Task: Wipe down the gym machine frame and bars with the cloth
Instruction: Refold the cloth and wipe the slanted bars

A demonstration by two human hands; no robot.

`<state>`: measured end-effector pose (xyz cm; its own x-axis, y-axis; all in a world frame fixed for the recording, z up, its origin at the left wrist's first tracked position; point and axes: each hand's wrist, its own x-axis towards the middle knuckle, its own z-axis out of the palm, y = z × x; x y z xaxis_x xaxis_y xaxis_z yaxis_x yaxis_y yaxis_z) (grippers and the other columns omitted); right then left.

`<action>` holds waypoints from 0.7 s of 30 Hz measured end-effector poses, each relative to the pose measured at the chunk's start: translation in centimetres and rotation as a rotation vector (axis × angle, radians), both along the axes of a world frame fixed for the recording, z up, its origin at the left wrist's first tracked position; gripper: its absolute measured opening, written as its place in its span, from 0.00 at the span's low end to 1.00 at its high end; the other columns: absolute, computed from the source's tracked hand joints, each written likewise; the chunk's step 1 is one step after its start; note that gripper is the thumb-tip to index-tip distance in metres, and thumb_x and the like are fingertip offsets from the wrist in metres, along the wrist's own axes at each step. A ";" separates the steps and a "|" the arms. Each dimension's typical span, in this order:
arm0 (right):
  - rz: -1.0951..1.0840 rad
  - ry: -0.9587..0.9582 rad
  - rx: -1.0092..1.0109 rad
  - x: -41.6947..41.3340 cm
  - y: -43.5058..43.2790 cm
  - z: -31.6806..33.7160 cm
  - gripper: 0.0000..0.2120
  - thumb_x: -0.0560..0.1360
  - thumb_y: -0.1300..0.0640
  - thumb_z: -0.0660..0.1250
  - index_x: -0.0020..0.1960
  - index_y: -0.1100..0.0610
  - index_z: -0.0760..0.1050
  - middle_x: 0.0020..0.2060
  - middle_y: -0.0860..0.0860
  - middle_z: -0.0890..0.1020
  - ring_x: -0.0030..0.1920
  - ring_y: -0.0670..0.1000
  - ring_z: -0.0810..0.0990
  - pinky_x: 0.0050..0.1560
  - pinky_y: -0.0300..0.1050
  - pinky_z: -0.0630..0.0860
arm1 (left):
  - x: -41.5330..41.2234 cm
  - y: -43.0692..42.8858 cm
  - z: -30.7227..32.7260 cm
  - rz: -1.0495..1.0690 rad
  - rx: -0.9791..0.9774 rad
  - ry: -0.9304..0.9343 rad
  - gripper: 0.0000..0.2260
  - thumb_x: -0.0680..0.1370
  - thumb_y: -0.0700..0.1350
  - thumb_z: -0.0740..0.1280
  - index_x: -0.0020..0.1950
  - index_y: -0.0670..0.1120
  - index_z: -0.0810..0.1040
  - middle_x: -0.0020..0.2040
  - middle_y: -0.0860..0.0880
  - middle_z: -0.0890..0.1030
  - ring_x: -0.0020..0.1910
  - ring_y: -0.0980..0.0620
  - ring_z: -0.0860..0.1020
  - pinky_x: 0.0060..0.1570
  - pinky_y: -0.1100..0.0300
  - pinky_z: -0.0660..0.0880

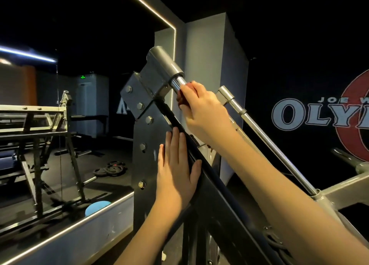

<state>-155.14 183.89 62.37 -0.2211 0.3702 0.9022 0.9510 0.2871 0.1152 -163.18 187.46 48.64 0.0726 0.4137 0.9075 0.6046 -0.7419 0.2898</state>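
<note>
Cloth, red and mostly hidden, shows only as slivers at the fingertips and under the palm of the right hand. That hand is curled tight around the cloth and around the chrome bar at the top end of the machine frame. The grip sits just below the grey sleeve that caps the bar, with a short stretch of bare chrome between the two. The left hand holds nothing. Its fingers are straight, close together and pointing up, and the palm lies flat on the frame's grey side plate. Its thumb spreads out to the right and touches the black rail, which slants down along the plate's right edge. Bolts run in a line near the plate's left edge. On the far side of the frame a second chrome bar slants the same way, its lower end entering a grey tube joint at the lower right. A mirror fills the left side and reflects metal racks and weight plates lying on a dark floor. A blue round shape sits at the mirror's bottom edge. A thin light strip frames the mirror's top right corner. The dark wall to the right carries large pale lettering over a red ring.
</note>
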 end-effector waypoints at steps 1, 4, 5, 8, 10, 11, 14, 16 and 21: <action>-0.033 -0.021 0.023 -0.7 0.6 0.5 0.21 0.80 0.52 0.59 0.72 0.56 0.65 0.70 0.55 0.67 0.58 0.59 0.73 0.56 0.52 0.74 | 0.1 -0.1 0.1 -0.001 0.020 -0.024 0.30 0.81 0.59 0.48 0.78 0.43 0.53 0.78 0.45 0.56 0.78 0.49 0.48 0.76 0.54 0.45; -0.052 -0.069 0.001 -0.1 -0.1 -0.6 0.21 0.79 0.54 0.61 0.71 0.56 0.66 0.71 0.56 0.67 0.59 0.60 0.73 0.55 0.51 0.73 | -0.1 0.1 -0.2 0.047 0.025 0.036 0.30 0.81 0.58 0.50 0.79 0.47 0.48 0.80 0.49 0.50 0.79 0.52 0.44 0.76 0.55 0.42; -0.036 -0.075 0.011 0.7 -0.9 -1.7 0.21 0.78 0.54 0.62 0.71 0.56 0.68 0.70 0.57 0.69 0.59 0.61 0.74 0.55 0.52 0.75 | -0.4 0.2 -0.3 0.045 0.022 0.053 0.31 0.80 0.58 0.50 0.79 0.49 0.43 0.80 0.51 0.45 0.79 0.54 0.41 0.75 0.56 0.39; -0.067 -0.072 0.081 2.3 -2.1 -4.4 0.24 0.74 0.54 0.66 0.68 0.58 0.71 0.66 0.60 0.74 0.57 0.65 0.77 0.51 0.56 0.78 | -0.6 0.1 -0.5 0.039 0.041 0.050 0.32 0.80 0.59 0.50 0.78 0.54 0.37 0.79 0.55 0.39 0.78 0.56 0.38 0.74 0.61 0.33; -0.085 -0.050 0.087 1.6 -1.2 -3.3 0.23 0.75 0.54 0.66 0.68 0.58 0.71 0.65 0.60 0.74 0.56 0.64 0.77 0.51 0.56 0.78 | -0.4 0.1 -0.4 0.021 0.006 0.041 0.32 0.79 0.59 0.50 0.78 0.52 0.38 0.79 0.55 0.39 0.77 0.57 0.37 0.74 0.60 0.33; -0.075 -0.033 0.078 0.7 -0.5 -2.1 0.22 0.77 0.53 0.64 0.69 0.58 0.70 0.66 0.59 0.73 0.56 0.62 0.76 0.51 0.55 0.78 | -0.2 0.2 -0.4 0.026 -0.001 0.039 0.32 0.79 0.58 0.50 0.78 0.50 0.41 0.79 0.53 0.42 0.78 0.56 0.38 0.75 0.58 0.36; -0.047 -0.008 0.016 -1.4 1.0 1.1 0.21 0.80 0.52 0.60 0.71 0.56 0.66 0.69 0.55 0.69 0.58 0.58 0.73 0.54 0.51 0.75 | 0.4 0.5 -0.4 0.028 0.052 -0.020 0.29 0.79 0.54 0.54 0.78 0.44 0.53 0.78 0.47 0.55 0.78 0.49 0.50 0.75 0.50 0.49; -0.027 -0.017 -0.005 -0.8 0.7 0.8 0.21 0.80 0.52 0.59 0.72 0.54 0.65 0.70 0.54 0.68 0.58 0.58 0.73 0.55 0.52 0.75 | 0.2 0.6 -0.5 0.041 0.053 -0.015 0.30 0.80 0.55 0.53 0.79 0.46 0.50 0.79 0.48 0.52 0.79 0.51 0.47 0.76 0.51 0.48; -0.010 0.036 -0.011 2.9 -3.4 -5.5 0.25 0.76 0.48 0.58 0.72 0.52 0.68 0.69 0.54 0.71 0.64 0.58 0.73 0.58 0.48 0.72 | -0.5 0.2 -0.5 0.113 0.037 0.104 0.32 0.80 0.58 0.49 0.79 0.50 0.39 0.79 0.52 0.41 0.79 0.53 0.40 0.76 0.50 0.43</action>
